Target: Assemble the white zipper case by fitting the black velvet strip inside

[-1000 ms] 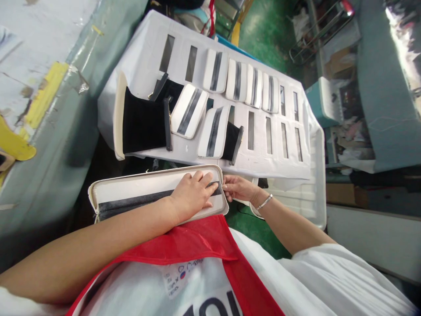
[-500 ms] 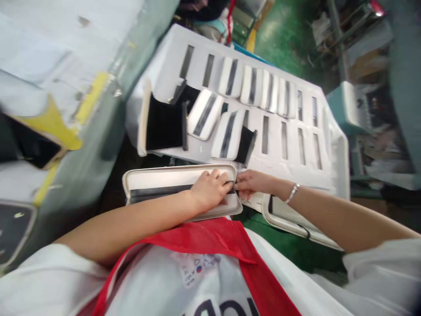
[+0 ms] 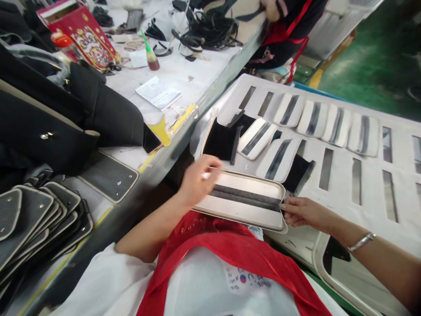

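Observation:
A long cream-white bag panel point(image 3: 246, 191) with a piped rim and a dark strip along its middle lies in front of my apron. My right hand point(image 3: 299, 211), with a bracelet on its wrist, pinches the panel's right end where the dark strip stops. My left hand point(image 3: 200, 181) is over the panel's left part with fingers bent. Motion smears its fingertips, so I cannot tell whether they hold anything. Just beyond the panel are a black-lined piece point(image 3: 221, 141) and a white piece with a dark strip point(image 3: 279, 160).
A white slotted board point(image 3: 338, 175) carries several smaller white pieces point(image 3: 363, 134). On the left table are stacked dark panels point(image 3: 42, 219), a black bag point(image 3: 108, 103), a glue bottle point(image 3: 152, 60) and a paper point(image 3: 158, 93). Another person's dark clothing point(image 3: 272, 52) shows at the back.
My left hand has lifted from the panel's right end and moved left along it. My right hand stays at that end. The view has turned left, showing more of the left table.

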The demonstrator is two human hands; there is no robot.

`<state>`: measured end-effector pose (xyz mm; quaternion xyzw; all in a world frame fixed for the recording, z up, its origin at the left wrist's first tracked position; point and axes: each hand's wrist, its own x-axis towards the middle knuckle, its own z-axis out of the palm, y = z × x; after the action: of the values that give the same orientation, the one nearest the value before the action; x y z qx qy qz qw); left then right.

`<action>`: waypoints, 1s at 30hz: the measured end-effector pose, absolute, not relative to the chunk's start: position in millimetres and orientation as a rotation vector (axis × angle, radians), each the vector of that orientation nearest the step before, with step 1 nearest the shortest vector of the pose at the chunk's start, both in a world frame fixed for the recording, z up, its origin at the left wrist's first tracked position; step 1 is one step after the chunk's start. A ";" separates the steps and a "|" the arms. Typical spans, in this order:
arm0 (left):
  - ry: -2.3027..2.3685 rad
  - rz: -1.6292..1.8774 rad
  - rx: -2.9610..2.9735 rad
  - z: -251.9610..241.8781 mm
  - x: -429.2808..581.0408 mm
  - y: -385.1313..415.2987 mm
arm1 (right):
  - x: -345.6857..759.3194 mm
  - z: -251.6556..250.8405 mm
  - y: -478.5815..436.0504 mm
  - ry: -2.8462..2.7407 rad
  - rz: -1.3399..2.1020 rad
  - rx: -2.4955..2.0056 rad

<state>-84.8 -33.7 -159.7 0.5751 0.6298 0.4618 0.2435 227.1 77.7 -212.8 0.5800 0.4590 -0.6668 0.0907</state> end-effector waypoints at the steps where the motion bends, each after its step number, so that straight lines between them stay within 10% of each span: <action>1: 1.900 1.375 1.341 -168.0 -111.8 -45.2 | 226.1 -211.1 77.5 1.361 -1.991 1.733; 9: 1.390 0.996 0.552 -247.8 -169.5 -87.5 | 224.7 -204.4 78.4 1.332 -1.976 1.734; 23: 1.571 0.658 0.845 -210.7 -177.6 -59.6 | 217.0 -205.4 86.0 1.281 -1.866 1.791; 30: 1.498 1.030 0.494 -235.8 -177.9 -93.4 | 229.7 -216.1 70.7 1.366 -1.985 1.794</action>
<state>-177.9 -93.4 -235.8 0.2121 0.6431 0.4423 0.5880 229.7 70.7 -216.1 0.5959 0.4536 -0.6592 0.0687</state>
